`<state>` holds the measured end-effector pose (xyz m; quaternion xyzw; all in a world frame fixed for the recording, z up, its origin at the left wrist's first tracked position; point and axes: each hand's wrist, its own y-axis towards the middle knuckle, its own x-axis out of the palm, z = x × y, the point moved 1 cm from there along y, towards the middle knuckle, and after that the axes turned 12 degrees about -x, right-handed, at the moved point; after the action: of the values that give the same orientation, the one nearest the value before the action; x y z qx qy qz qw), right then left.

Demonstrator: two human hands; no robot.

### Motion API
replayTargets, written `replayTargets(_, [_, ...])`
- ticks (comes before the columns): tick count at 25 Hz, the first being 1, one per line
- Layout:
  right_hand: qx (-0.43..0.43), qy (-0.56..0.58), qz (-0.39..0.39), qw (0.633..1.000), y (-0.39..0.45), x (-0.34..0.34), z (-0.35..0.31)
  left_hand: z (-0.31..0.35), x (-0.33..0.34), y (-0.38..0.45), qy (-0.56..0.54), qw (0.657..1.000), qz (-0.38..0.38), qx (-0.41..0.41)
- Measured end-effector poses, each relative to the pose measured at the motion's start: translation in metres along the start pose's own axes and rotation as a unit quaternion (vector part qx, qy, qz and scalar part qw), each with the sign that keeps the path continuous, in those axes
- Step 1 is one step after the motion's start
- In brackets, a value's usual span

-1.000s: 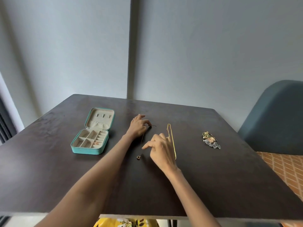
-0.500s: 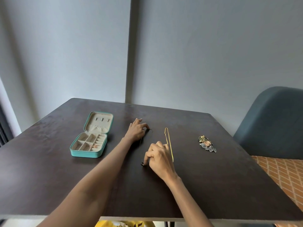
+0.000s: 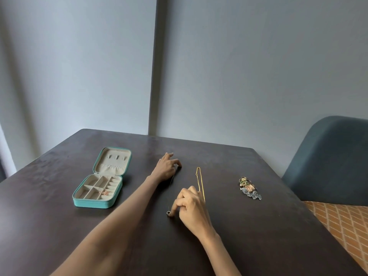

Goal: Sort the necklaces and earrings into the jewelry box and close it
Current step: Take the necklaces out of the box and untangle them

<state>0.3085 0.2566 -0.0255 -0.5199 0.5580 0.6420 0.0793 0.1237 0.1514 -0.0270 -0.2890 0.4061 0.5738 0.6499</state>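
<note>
Little has shifted since 0.5 s ago. Centre frame, the left hand [image 3: 166, 168] pins the thin dark necklace's [image 3: 172, 178] far end, probably to steady it, while the right hand [image 3: 190, 204] pinches its ring pendant [image 3: 168, 213]. Centre-left, the jewelry box [image 3: 99, 188] lies open. Right, the gold chain [image 3: 200, 181] and earrings [image 3: 249, 188] wait.

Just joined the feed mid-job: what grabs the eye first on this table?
The open teal jewelry box at the left, with something small and pink in one tray compartment. At the middle, both hands work a thin dark necklace: the left hand at its far end, the right hand at its ring pendant. A gold chain lies beside them, and an earring pile at the right.
</note>
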Motion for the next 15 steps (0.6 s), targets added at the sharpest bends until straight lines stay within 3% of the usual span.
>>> replayTargets(8, [0.018, 0.030, 0.033, 0.999, -0.008, -0.009, 0.013, 0.015, 0.005, 0.006, -0.019, 1.000, 0.020, -0.003])
replayTargets(15, [0.027, 0.034, 0.018, 0.999, -0.009, -0.010, 0.013, 0.015, 0.002, -0.002, -0.040, 0.999, 0.020, -0.004])
